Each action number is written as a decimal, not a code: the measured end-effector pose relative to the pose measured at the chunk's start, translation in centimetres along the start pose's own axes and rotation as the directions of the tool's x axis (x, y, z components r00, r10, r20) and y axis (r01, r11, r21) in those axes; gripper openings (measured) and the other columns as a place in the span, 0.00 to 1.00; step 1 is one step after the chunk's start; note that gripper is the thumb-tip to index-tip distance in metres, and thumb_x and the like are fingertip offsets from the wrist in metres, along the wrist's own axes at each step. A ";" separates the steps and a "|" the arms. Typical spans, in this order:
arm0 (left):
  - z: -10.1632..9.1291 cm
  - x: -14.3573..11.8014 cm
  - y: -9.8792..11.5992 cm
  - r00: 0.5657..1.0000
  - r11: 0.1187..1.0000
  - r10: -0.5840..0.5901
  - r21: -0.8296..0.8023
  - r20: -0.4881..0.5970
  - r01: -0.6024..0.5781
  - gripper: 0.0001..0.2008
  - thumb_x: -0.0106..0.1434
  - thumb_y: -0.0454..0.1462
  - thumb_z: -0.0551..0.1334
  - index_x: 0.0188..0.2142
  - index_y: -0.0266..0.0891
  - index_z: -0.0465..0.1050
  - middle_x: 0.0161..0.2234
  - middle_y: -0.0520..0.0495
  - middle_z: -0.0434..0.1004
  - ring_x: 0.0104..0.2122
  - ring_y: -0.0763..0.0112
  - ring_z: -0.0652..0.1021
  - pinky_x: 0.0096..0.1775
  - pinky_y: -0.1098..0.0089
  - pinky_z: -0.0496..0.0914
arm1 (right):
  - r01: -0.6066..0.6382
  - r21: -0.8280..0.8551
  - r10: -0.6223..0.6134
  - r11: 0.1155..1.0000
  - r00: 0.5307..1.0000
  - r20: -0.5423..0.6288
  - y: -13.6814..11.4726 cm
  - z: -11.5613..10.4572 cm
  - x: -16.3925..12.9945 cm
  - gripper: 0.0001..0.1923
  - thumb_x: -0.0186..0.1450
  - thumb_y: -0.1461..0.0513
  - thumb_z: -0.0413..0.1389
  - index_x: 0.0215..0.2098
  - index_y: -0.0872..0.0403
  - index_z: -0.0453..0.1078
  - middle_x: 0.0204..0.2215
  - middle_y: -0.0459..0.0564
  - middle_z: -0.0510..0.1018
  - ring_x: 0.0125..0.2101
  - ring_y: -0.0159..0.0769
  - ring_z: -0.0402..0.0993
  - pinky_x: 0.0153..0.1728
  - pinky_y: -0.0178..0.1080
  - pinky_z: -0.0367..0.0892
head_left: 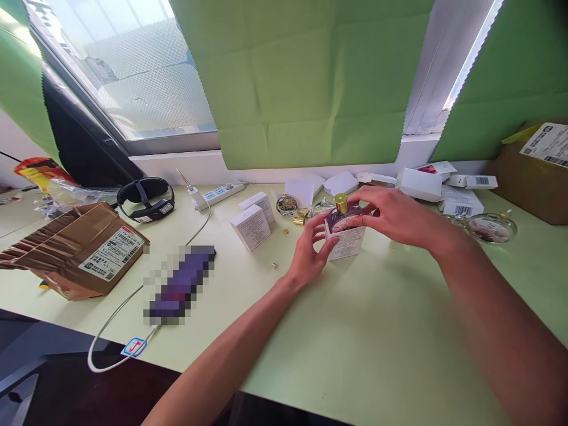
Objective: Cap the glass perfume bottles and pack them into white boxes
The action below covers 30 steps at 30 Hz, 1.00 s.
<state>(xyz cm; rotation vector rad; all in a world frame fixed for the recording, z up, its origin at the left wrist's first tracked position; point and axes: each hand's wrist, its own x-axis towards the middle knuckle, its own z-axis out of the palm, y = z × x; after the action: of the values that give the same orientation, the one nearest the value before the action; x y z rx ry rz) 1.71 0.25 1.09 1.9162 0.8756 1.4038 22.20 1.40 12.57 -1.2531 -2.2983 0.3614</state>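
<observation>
A purple perfume bottle (341, 219) with a gold cap (341, 203) stands partly inside a small white printed box (346, 244) on the table. Fingers of my right hand (386, 213) are closed around the bottle's shoulder from the right. My left hand (311, 251) grips the box at its left side, thumb across the front edge. Just behind my left hand lie a loose gold cap (299, 220) and a clear glass bottle (321, 207). The lower part of the purple bottle is hidden by the box.
Two white boxes (252, 228) and a round bottle (286, 204) stand left of my hands. A phone (181, 284) on a cable and a torn carton (89, 248) lie farther left. Several white boxes (419, 183) and an oval bottle (491, 228) are at right.
</observation>
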 end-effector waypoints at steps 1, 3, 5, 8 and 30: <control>0.0 0.0 0.0 1.000 1.000 -0.001 -0.001 0.001 0.001 0.24 0.68 0.41 0.62 0.60 0.52 0.57 0.60 0.42 0.67 0.52 0.65 0.77 0.51 0.59 0.76 | -0.001 0.003 0.001 1.000 1.000 -0.001 0.0 0.0 0.0 0.22 0.64 0.43 0.57 0.47 0.48 0.77 0.48 0.50 0.79 0.37 0.43 0.76 0.36 0.41 0.66; 0.0 0.0 0.1 1.000 1.000 -0.003 -0.001 0.001 0.003 0.24 0.68 0.41 0.62 0.60 0.51 0.57 0.60 0.42 0.67 0.52 0.65 0.77 0.51 0.59 0.76 | 0.003 0.000 -0.003 1.000 1.000 -0.006 0.0 0.0 0.1 0.21 0.64 0.44 0.57 0.45 0.48 0.77 0.46 0.50 0.80 0.39 0.44 0.76 0.36 0.41 0.66; 0.1 0.0 0.1 1.000 1.000 -0.006 0.001 0.000 0.006 0.24 0.68 0.41 0.62 0.60 0.51 0.57 0.60 0.41 0.67 0.52 0.65 0.77 0.51 0.58 0.76 | 0.012 -0.001 -0.012 1.000 1.000 -0.003 0.0 0.0 0.1 0.21 0.64 0.44 0.57 0.45 0.48 0.78 0.45 0.51 0.80 0.39 0.44 0.75 0.36 0.41 0.66; 0.2 -0.1 0.2 1.000 1.000 -0.004 0.003 -0.007 0.004 0.24 0.68 0.41 0.62 0.60 0.51 0.56 0.60 0.41 0.67 0.52 0.64 0.77 0.51 0.58 0.76 | 0.013 0.009 -0.013 1.000 1.000 0.007 0.1 0.0 0.1 0.21 0.64 0.45 0.57 0.44 0.49 0.77 0.42 0.51 0.80 0.36 0.42 0.74 0.35 0.41 0.66; 0.2 -0.2 0.2 0.999 0.999 0.038 -0.004 0.021 -0.038 0.24 0.70 0.41 0.60 0.62 0.51 0.57 0.62 0.42 0.65 0.55 0.63 0.74 0.52 0.60 0.74 | 0.142 -0.005 -0.141 0.990 0.987 0.078 0.5 0.2 -0.1 0.16 0.68 0.48 0.53 0.45 0.49 0.71 0.40 0.51 0.71 0.38 0.44 0.70 0.35 0.42 0.63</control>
<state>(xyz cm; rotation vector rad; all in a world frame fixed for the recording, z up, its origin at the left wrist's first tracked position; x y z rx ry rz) 1.87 -0.01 1.06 1.9506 0.8300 1.4033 22.48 1.61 12.15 -1.0903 -2.4411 0.3533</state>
